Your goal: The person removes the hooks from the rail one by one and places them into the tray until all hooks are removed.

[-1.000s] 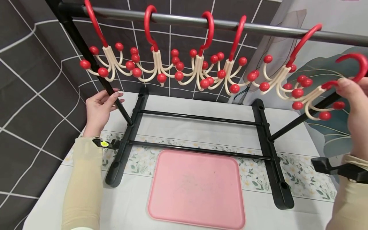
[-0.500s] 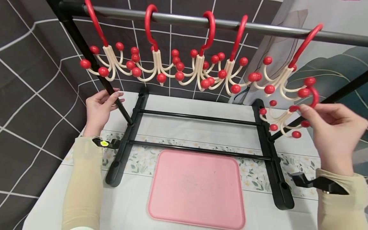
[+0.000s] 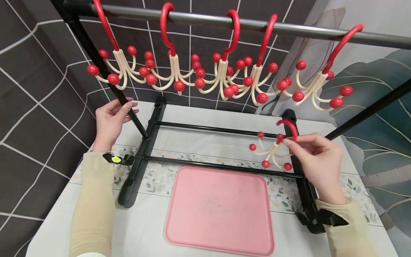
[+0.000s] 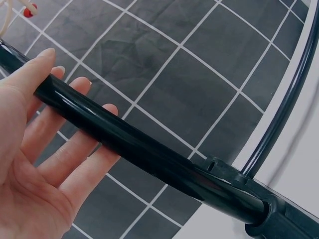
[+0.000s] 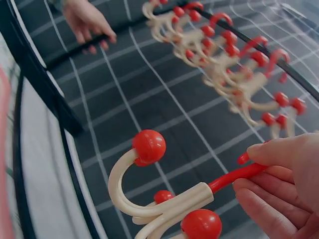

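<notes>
Partly, the right fingers (image 5: 274, 152) cover the red hook (image 5: 237, 178) they pinch.

The held octopus hanger (image 5: 197, 198) is flashing a red hook and red balls on cream arms, and I'm seeing five matching hangers (image 3: 223, 71) in the same colours along the grey rail (image 3: 205, 20). The uprights (image 3: 86, 46) are showing plain black. A pink tray (image 3: 221, 214) is brightening the white tablecloth (image 3: 141, 232), whose floral band (image 3: 160, 182) is carrying green leaves and yellowish blooms. White grid lines are crossing the charcoal backdrop (image 3: 19, 142). Beige sleeves (image 3: 96, 200) are meeting black wrist straps (image 3: 127, 160), the left one bearing a yellow sticker (image 3: 116, 160).
</notes>
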Available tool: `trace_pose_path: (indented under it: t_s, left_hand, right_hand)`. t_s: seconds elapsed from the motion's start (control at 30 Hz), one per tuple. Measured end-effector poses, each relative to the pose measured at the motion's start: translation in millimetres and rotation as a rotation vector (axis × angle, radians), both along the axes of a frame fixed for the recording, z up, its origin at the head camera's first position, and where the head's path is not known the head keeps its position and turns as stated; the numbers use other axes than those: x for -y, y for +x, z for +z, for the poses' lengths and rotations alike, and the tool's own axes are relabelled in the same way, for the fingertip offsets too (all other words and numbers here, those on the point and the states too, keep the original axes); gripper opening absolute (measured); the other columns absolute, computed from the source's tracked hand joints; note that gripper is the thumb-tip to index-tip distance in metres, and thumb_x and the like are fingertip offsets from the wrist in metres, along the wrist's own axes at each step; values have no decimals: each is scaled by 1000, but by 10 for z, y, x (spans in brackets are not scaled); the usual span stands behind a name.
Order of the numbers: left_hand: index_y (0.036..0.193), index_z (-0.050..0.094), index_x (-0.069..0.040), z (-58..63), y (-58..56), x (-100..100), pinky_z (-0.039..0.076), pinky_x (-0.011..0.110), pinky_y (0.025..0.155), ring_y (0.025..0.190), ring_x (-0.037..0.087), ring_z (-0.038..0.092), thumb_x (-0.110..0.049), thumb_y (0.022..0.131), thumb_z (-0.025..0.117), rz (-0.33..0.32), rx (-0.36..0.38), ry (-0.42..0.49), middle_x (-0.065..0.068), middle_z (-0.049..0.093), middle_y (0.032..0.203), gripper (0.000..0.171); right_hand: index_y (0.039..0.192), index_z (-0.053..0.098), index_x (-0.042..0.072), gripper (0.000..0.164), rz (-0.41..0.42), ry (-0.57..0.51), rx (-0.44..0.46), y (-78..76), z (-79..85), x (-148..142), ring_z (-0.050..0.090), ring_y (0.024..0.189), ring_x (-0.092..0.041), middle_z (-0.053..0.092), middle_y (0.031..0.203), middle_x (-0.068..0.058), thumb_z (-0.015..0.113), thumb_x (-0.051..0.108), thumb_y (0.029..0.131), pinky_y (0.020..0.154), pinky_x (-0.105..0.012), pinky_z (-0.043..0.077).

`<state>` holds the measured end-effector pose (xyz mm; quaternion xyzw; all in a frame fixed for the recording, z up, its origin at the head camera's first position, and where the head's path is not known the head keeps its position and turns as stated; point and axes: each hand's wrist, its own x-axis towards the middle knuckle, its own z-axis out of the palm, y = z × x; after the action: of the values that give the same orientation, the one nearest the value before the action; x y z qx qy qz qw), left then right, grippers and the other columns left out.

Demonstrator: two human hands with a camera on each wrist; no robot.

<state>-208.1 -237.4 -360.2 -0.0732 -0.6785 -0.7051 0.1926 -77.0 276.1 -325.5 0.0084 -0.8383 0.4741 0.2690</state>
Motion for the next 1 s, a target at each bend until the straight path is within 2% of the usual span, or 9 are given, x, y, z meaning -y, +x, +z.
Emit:
trace_pose_path:
  t_s: [0.1,0.2,0.37,0.57,0.73,0.9,1.0]
  left_hand:
    - [118,69,10,5,-2,2,59,23,77,84,18,76,-13,92,77,1,5,-4,9,76,100,35]
    - [116,72,6,7,-1,5,59,23,77,84,18,76,-13,93,77,6,10,-12,9,76,100,31]
    - [115,73,3,4,-2,8,59,23,77,83,17,76,-13,93,77,6,7,-16,8,76,99,27]
    - [115,72,5,6,-1,5,59,23,77,82,17,76,-12,93,77,4,-3,-21,8,76,99,29]
    - [116,71,7,10,-2,-3,59,24,76,82,17,76,-11,93,76,6,-2,-21,8,76,99,30]
    - [117,70,8,9,-8,-14,59,24,76,82,17,75,-11,94,76,0,4,-21,8,76,99,31]
    - [116,71,8,12,-3,-9,59,24,76,81,17,76,-10,93,76,-4,5,-5,8,76,98,30]
  right_hand:
    - [95,76,-5,15,108,-31,-3,-2,-82,179,72,70,-6,75,83,6,83,-7,82,60,-15,55]
    - [92,74,-6,12,244,-91,11,-7,-177,368,74,74,-10,76,85,-3,81,-9,82,64,-21,59]
    - [91,72,-5,12,443,-225,140,34,-399,714,76,78,-21,75,88,-13,79,-10,84,66,-30,62]
    - [92,70,-4,15,633,-328,248,100,-664,1111,74,81,-38,75,89,-16,78,-14,83,70,-42,62]
    - [90,70,-3,13,751,-385,305,118,-838,1366,73,80,-45,75,89,-16,78,-11,85,70,-47,61]
    - [88,71,-1,12,793,-374,302,103,-950,1519,75,80,-37,73,89,-19,79,-10,84,69,-42,62]
    - [88,71,0,12,812,-368,296,87,-985,1573,74,80,-37,73,90,-18,79,-9,85,69,-40,63]
